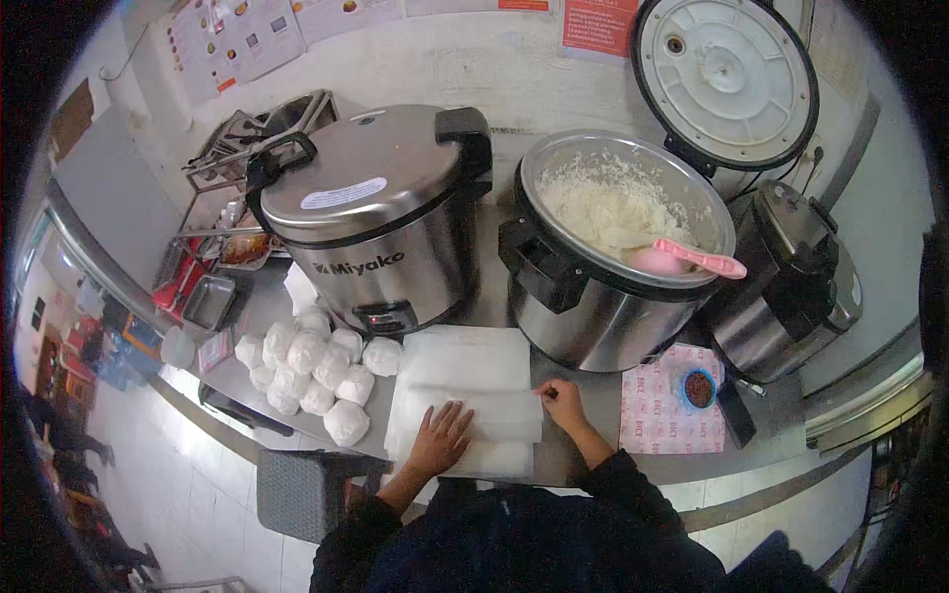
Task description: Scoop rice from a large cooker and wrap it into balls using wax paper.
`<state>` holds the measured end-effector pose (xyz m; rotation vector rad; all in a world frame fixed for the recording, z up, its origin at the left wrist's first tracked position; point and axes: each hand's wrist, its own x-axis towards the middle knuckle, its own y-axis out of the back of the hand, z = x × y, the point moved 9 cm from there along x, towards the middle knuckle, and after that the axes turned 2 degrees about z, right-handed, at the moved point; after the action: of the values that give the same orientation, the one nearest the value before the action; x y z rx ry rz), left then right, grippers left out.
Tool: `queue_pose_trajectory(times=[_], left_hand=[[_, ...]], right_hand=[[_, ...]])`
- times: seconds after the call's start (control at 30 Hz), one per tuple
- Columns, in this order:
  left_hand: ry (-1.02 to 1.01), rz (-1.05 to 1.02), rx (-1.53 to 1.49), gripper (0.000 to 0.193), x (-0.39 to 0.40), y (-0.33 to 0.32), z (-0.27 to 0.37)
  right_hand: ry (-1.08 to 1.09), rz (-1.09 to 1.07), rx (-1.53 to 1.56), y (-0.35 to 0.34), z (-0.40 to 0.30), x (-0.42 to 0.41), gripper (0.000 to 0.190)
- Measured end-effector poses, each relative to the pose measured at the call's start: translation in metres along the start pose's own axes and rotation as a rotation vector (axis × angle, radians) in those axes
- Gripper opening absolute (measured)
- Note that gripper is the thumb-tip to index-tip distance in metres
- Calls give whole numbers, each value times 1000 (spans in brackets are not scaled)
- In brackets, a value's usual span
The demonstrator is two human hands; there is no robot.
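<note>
A stack of white paper sheets [471, 370] lies on the metal counter before me. My left hand [442, 437] rests on the sheets with its fingers apart. At their right edge, my right hand [561, 402] pinches the corner of a top sheet between thumb and fingers. Left of the stack is a pile of white paper-wrapped bundles [304, 352]. Behind it stands a closed Miyako rice cooker [385, 252]. To its right an open rice cooker [600, 319] holds cooked rice [608, 200] and a pink rice paddle [700, 258].
A printed paper sheet [652, 426] and a blue-rimmed cup [698, 388] of dark red-brown contents lie at the right, beside a black object [739, 415]. Another steel cooker [778, 296] stands behind. Metal trays [209, 302] are at the left; a grey woven-pattern stool [300, 493] is below the counter.
</note>
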<state>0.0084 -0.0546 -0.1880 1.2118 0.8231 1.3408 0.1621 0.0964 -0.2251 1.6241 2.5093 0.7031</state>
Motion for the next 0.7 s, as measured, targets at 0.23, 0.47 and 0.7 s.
queue_pose_trajectory(times=[0.23, 0.47, 0.7], left_hand=[[-30, 14, -44, 49, 4, -5, 2], [-45, -19, 156, 44, -4, -1, 3], [-84, -74, 111, 44, -1, -35, 11]], right_hand=[[321, 204, -229, 0, -103, 2, 12], [348, -93, -430, -56, -74, 15, 14], [29, -1067, -494, -118, -23, 33, 63]])
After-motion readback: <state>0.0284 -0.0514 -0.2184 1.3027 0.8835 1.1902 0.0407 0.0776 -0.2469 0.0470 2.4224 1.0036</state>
